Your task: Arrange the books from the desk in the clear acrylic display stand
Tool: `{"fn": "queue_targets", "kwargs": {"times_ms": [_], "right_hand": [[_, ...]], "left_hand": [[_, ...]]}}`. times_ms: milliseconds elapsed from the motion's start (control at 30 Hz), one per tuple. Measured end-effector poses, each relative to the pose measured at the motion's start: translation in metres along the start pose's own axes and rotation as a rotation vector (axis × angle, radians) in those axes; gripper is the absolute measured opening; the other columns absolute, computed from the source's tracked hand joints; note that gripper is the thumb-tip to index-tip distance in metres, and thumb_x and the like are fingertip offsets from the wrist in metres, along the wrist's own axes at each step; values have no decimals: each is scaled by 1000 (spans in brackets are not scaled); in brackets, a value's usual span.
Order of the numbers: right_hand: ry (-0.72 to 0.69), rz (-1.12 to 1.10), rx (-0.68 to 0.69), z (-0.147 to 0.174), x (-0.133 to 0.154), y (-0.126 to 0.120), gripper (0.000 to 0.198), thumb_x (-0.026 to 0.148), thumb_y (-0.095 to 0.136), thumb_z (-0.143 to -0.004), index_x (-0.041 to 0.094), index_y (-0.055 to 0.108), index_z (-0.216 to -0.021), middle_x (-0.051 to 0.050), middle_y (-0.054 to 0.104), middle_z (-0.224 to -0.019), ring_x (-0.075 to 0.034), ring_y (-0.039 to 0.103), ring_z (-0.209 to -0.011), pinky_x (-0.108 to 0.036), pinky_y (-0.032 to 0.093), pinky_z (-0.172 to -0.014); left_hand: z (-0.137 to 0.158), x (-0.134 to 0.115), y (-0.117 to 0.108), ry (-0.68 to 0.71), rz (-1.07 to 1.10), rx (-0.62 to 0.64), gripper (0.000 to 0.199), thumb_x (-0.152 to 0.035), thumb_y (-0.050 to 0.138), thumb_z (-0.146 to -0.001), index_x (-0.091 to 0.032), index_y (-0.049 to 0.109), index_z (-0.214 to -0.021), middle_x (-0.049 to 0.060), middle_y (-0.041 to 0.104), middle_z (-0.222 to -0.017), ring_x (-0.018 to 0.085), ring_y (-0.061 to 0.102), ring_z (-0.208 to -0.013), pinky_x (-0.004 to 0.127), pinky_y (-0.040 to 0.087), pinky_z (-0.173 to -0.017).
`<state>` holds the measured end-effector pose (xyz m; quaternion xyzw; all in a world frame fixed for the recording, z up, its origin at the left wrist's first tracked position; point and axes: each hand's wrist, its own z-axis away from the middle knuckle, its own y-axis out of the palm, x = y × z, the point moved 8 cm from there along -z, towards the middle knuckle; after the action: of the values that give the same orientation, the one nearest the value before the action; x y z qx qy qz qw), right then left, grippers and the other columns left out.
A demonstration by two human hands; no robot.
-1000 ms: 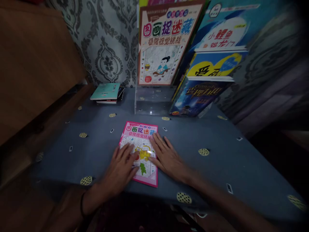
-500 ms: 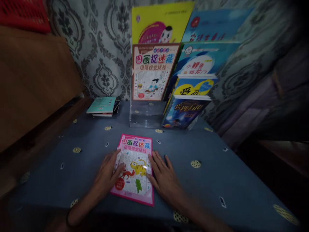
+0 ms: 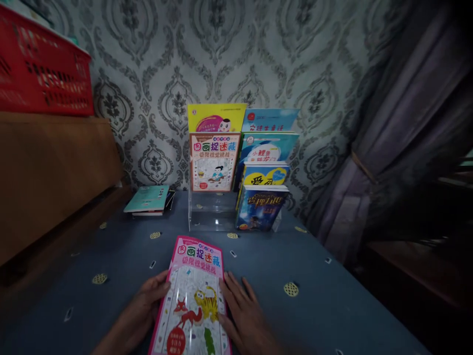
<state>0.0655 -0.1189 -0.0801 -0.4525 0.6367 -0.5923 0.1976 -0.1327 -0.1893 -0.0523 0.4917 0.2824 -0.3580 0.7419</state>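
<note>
A pink picture book (image 3: 192, 276) with a fox and a yellow tiger on its cover is raised at the left and slightly bowed. My left hand (image 3: 148, 298) grips its left edge, the thumb near the cover's margin and the other fingers partly hidden. Along the right edge lies my right hand (image 3: 246, 308), fingers stretched out, its thumb and forefinger touching the cover. The book's lower end runs out of view. Behind it stands a clear tiered rack (image 3: 212, 222) holding several books, among them a similar orange-bordered picture book (image 3: 214, 165) and a dark blue book (image 3: 260, 209).
A small stack of books with a teal one (image 3: 148, 198) on top lies at the table's back left. The blue patterned tablecloth (image 3: 314, 305) covers the table. A red basket (image 3: 48, 64) sits on a brown cabinet (image 3: 55, 172) at left. A curtain (image 3: 354, 182) hangs right.
My left hand has gone from lying on the cover to gripping the book's left edge, and the book has come up off the table at that side. The camera view has tilted upward.
</note>
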Motion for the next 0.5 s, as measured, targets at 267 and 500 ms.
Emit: {"fn": "queue_targets", "kwargs": {"times_ms": [267,500], "right_hand": [[156,-509,-208,2,-25,-11,65,57,53,-97,24,50,-152,-16,60,-147,-33,59,-134,-56,49,-111],[264,-1293,-125,-29,-17,-19,70,76,68,-78,21,68,-120,-8,77,-88,-14,63,-53,-19,41,-39]], "left_hand": [[-5,-6,3,52,62,-8,68,-29,96,-63,-16,68,-123,17,75,-121,35,74,-109,44,58,-97],[-3,-26,21,111,-25,79,69,-35,96,-65,-19,69,-126,15,76,-121,35,72,-113,45,56,-101]]}}
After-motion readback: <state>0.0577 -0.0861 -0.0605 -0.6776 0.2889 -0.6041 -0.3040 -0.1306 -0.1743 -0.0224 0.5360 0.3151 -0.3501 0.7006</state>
